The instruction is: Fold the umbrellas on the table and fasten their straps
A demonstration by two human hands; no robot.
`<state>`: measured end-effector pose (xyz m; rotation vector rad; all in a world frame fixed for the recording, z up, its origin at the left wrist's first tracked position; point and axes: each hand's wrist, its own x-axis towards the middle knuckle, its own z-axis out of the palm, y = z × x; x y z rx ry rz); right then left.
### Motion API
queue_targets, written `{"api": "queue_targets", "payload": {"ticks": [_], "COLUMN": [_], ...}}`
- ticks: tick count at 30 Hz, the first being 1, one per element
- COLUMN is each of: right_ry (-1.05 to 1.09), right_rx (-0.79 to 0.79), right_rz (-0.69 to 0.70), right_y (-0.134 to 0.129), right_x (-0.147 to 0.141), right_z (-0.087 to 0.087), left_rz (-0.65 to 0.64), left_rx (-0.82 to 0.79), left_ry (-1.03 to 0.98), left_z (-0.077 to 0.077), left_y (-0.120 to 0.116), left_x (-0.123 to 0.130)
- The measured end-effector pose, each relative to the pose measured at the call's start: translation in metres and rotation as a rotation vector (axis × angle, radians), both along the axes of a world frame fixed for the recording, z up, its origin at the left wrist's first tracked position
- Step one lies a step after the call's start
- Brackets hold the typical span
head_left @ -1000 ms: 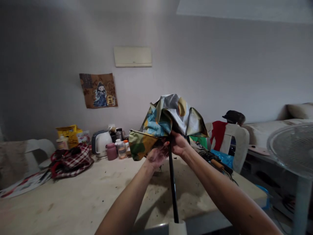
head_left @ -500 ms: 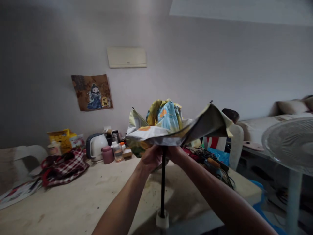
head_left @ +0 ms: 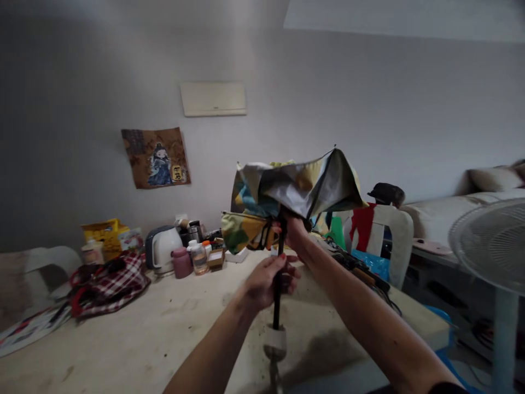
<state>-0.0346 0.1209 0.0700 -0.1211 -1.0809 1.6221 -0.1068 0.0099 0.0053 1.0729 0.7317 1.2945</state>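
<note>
A partly folded umbrella with a silvery underside and a yellow, green and blue print points away from me over the table. Its black shaft runs back toward me to a pale handle. My left hand is curled loosely around the shaft at mid-length, thumb on one side and fingers on the other. Farther up, my right hand grips the umbrella where the shaft meets the ribs; the canopy and wrist partly hide its fingers.
On the table to the left are a checked cloth bag, an electric kettle, a pink jar and small bottles. At right lie tangled tools and cables, a white chair and a standing fan.
My left hand has come down from beneath the canopy to the middle of the shaft. The canopy has tilted up and drawn narrower, showing more underside. My right hand stays near the ribs.
</note>
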Motion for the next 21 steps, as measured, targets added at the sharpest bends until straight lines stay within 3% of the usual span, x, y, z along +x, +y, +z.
{"api": "queue_targets", "payload": {"ticks": [2, 5, 9, 13, 17, 21], "right_ry": [0.006, 0.014, 0.03, 0.042, -0.002, -0.092], "right_rx": [-0.031, -0.047, -0.027, 0.004, -0.059, -0.116], "right_rz": [-0.005, -0.049, -0.102, -0.009, 0.127, 0.102], "right_y": [0.004, 0.007, 0.01, 0.01, 0.003, -0.007], "right_x": [0.004, 0.005, 0.005, 0.012, 0.023, 0.023], "right_z": [0.011, 0.026, 0.047, 0.066, 0.063, 0.045], "left_rz": [-0.011, 0.081, 0.175, 0.202, 0.17, 0.191], "left_rx": [0.025, 0.043, 0.048, 0.057, 0.11, 0.087], "left_ry": [0.028, 0.041, 0.046, 0.066, 0.081, 0.052], "left_z": [-0.004, 0.0, 0.019, 0.038, 0.047, 0.047], "left_y": [-0.009, -0.012, -0.006, -0.006, -0.008, -0.006], "left_x": [0.011, 0.027, 0.045, 0.049, 0.042, 0.041]}}
